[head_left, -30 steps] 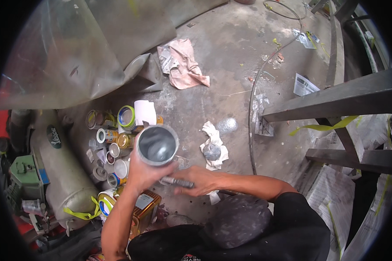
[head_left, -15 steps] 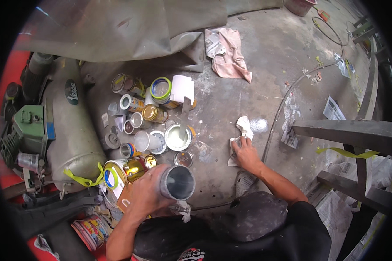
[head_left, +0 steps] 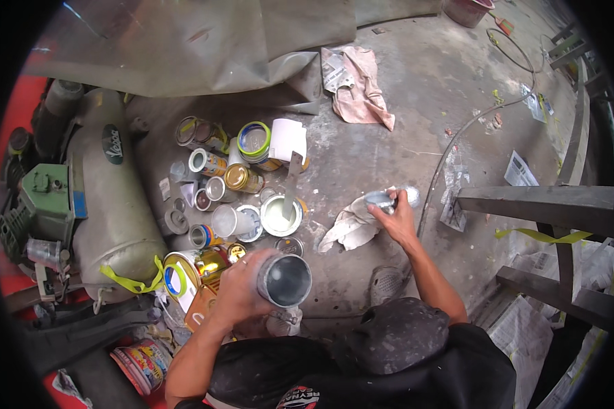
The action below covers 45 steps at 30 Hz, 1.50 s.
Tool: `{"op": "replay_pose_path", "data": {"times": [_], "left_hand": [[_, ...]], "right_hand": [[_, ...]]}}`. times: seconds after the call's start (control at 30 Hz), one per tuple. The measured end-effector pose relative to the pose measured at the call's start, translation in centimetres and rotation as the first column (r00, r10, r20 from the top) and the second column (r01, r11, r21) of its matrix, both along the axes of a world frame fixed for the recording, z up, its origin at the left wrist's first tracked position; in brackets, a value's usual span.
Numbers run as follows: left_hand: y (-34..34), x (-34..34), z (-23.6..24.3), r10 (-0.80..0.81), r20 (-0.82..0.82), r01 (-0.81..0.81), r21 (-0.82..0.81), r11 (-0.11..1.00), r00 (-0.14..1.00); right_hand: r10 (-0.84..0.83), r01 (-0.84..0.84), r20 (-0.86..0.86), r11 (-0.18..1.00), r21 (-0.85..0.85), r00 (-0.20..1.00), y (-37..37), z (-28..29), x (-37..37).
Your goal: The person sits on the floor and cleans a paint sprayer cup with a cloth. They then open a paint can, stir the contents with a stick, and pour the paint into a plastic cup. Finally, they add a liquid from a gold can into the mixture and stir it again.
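Note:
My left hand (head_left: 242, 283) is wrapped around a grey cup (head_left: 284, 280) whose round mouth faces up, its inside coated grey. Farther right, my right hand (head_left: 397, 219) pinches a white rag (head_left: 351, 225) at its upper right end. The cloth trails down and left over the concrete floor. A bluish-grey patch shows at the fingers; whether it belongs to the rag I cannot tell. Just beyond the fingertips is a shiny silver spot (head_left: 409, 195) on the floor. Left of the rag stands an open can of pale paint (head_left: 282, 217) with a flat metal stirring stick (head_left: 293, 178) in it.
Several paint cans (head_left: 242, 178) and cups crowd the floor at left, beside a grey air compressor tank (head_left: 112, 184). A pink cloth (head_left: 361, 92) lies farther off. A hose (head_left: 450, 146) runs along the right, near a dark metal frame (head_left: 539, 208). A grey cover (head_left: 205, 48) hangs behind.
My right hand has moved up and slightly right, and the rag is now lifted at one end and spread leftward. My left hand and the cup have shifted slightly right.

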State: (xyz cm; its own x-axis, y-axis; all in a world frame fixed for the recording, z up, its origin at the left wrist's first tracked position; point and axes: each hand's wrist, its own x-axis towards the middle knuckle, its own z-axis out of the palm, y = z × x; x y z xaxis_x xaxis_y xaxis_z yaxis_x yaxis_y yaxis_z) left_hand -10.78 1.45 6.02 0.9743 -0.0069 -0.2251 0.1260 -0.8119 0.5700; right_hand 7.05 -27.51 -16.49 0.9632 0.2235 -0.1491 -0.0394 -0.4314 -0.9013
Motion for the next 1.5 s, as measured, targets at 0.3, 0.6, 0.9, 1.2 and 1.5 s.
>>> {"op": "replay_pose_path", "data": {"times": [0.3, 0.6, 0.9, 1.2, 1.5], "left_hand": [[0.9, -0.4, 3.2, 0.137, -0.032, -0.135, 0.067, 0.989, 0.990], [-1.0, 1.1, 3.0, 0.096, -0.142, -0.086, 0.075, 0.993, 0.985], [-1.5, 0.9, 1.3, -0.031, -0.065, 0.037, 0.094, 0.995, 0.997], [-0.6, 0.2, 1.5, 0.068, -0.069, -0.060, 0.108, 0.992, 0.995], [-4.0, 1.1, 2.0, -0.186, 0.089, 0.166, 0.200, 0.966, 0.978]], "right_hand": [[0.076, 0.126, 0.446, 0.905, -0.406, 0.892, 0.7, -3.2, -3.7], [0.081, -0.082, -0.010, 0.985, -0.154, 0.997, -2.7, 3.8, -2.5], [0.086, -0.015, -0.124, 0.875, 0.485, 0.989, 0.1, 16.4, -0.9], [0.861, -0.869, 0.487, 0.345, -0.355, 0.143, 5.4, 22.7, -4.3], [0.910, -0.801, -0.306, -0.398, -0.447, -0.280, 8.9, 22.9, -3.5]]}}
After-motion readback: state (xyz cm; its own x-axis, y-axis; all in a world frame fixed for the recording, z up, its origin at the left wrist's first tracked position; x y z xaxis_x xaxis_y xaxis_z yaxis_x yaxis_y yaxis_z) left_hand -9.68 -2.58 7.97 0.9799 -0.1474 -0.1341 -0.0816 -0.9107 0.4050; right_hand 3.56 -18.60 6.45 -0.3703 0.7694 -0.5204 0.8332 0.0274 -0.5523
